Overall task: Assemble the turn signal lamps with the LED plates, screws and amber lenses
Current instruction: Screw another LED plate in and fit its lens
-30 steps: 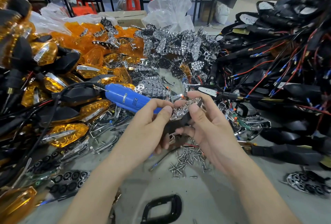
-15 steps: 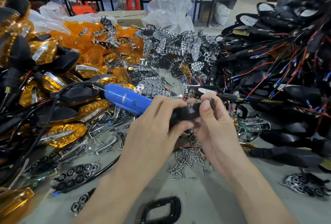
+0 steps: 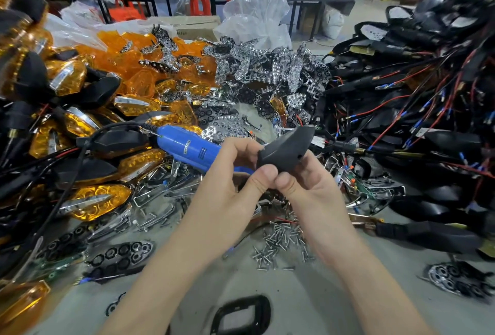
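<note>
Both hands hold one black turn signal housing [image 3: 286, 149] above the table, its dark back turned up toward me. My left hand [image 3: 233, 174] pinches its near end, and my right hand [image 3: 302, 182] grips it from below and the right. The lamp's inside is hidden. A blue electric screwdriver [image 3: 184, 145] lies just left of my left hand. Loose screws [image 3: 281, 241] are scattered below the hands. Chrome LED plates [image 3: 257, 66] are heaped at the back centre, and amber lenses [image 3: 128, 58] at the back left.
Finished amber lamps [image 3: 96, 200] are piled at the left. Black housings with red and blue wires [image 3: 415, 99] fill the right. Black LED plates [image 3: 120, 257] lie front left, another plate [image 3: 455, 278] front right. A black ring frame [image 3: 241, 316] lies on the grey table at the near edge.
The housing has been turned over: a second ago its chrome plate side faced me, now its black back faces up and sits higher. Both hands kept hold.
</note>
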Action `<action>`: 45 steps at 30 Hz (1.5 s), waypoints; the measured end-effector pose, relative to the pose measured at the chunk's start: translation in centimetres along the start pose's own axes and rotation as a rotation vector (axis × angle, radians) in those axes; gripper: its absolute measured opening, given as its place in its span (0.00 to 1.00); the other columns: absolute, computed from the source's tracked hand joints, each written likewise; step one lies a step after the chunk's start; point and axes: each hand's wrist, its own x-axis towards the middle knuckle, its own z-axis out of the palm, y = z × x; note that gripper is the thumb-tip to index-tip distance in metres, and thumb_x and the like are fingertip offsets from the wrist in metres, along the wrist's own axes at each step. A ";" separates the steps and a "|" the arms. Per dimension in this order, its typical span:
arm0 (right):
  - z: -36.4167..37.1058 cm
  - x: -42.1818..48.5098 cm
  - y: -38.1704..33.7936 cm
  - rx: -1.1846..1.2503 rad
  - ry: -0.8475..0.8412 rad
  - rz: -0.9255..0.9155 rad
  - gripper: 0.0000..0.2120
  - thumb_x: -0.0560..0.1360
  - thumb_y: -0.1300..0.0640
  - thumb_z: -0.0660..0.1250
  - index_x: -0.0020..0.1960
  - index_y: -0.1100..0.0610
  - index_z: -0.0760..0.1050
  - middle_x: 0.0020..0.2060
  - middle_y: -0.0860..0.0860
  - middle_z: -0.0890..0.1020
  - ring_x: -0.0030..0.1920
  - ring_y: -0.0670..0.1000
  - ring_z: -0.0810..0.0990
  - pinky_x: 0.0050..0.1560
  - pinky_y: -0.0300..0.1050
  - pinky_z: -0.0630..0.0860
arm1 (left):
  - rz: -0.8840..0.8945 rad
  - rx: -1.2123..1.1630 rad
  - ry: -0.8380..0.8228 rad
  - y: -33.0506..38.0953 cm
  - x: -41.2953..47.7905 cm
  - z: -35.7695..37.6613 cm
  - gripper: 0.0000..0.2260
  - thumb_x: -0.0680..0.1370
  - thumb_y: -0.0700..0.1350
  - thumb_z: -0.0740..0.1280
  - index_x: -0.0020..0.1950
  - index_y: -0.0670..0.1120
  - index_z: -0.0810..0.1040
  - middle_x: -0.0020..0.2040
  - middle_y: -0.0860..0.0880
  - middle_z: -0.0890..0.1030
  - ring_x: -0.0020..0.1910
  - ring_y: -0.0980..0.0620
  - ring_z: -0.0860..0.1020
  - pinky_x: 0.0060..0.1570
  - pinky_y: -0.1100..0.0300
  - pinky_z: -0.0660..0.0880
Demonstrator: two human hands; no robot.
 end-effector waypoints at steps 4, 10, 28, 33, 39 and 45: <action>-0.3 -0.1 -0.2 -0.009 0.014 0.017 0.29 0.62 0.44 0.84 0.58 0.56 0.80 0.54 0.53 0.87 0.57 0.51 0.84 0.55 0.40 0.79 | -0.057 -0.062 -0.037 -0.2 0.2 -0.1 0.05 0.77 0.52 0.66 0.52 0.56 0.74 0.46 0.57 0.78 0.46 0.60 0.76 0.49 0.68 0.72; -0.5 0.0 0.6 0.057 0.017 0.064 0.14 0.69 0.60 0.78 0.54 0.53 0.85 0.53 0.54 0.87 0.54 0.50 0.86 0.51 0.38 0.81 | -0.076 -0.108 -0.037 -0.2 0.3 0.2 0.08 0.77 0.51 0.66 0.53 0.53 0.72 0.43 0.52 0.76 0.42 0.59 0.75 0.45 0.65 0.72; -0.6 0.0 0.7 -0.068 0.063 0.051 0.11 0.69 0.59 0.77 0.51 0.53 0.84 0.50 0.53 0.88 0.51 0.49 0.85 0.52 0.40 0.80 | -0.091 -0.188 0.034 0.2 0.4 0.8 0.04 0.77 0.49 0.68 0.49 0.54 0.74 0.37 0.57 0.78 0.35 0.61 0.75 0.39 0.67 0.73; -0.4 0.2 0.8 0.006 -0.097 0.066 0.18 0.73 0.48 0.77 0.62 0.49 0.81 0.60 0.53 0.85 0.64 0.56 0.81 0.66 0.55 0.77 | 0.025 0.129 0.190 -0.1 0.4 0.2 0.09 0.74 0.47 0.71 0.48 0.59 0.73 0.44 0.57 0.79 0.43 0.59 0.78 0.41 0.64 0.72; -0.3 0.2 0.0 0.166 0.054 0.144 0.10 0.75 0.44 0.74 0.48 0.51 0.85 0.45 0.54 0.87 0.46 0.52 0.87 0.49 0.43 0.83 | 0.427 0.789 0.142 -1.2 0.4 -0.5 0.05 0.77 0.49 0.66 0.51 0.52 0.74 0.51 0.49 0.74 0.44 0.47 0.77 0.41 0.48 0.77; -1.5 0.3 0.6 0.045 0.092 0.108 0.09 0.79 0.53 0.66 0.50 0.49 0.85 0.52 0.54 0.87 0.50 0.53 0.85 0.52 0.43 0.82 | 0.129 0.435 0.086 -1.3 0.3 -0.7 0.07 0.81 0.59 0.62 0.56 0.59 0.73 0.55 0.59 0.75 0.53 0.60 0.78 0.50 0.67 0.72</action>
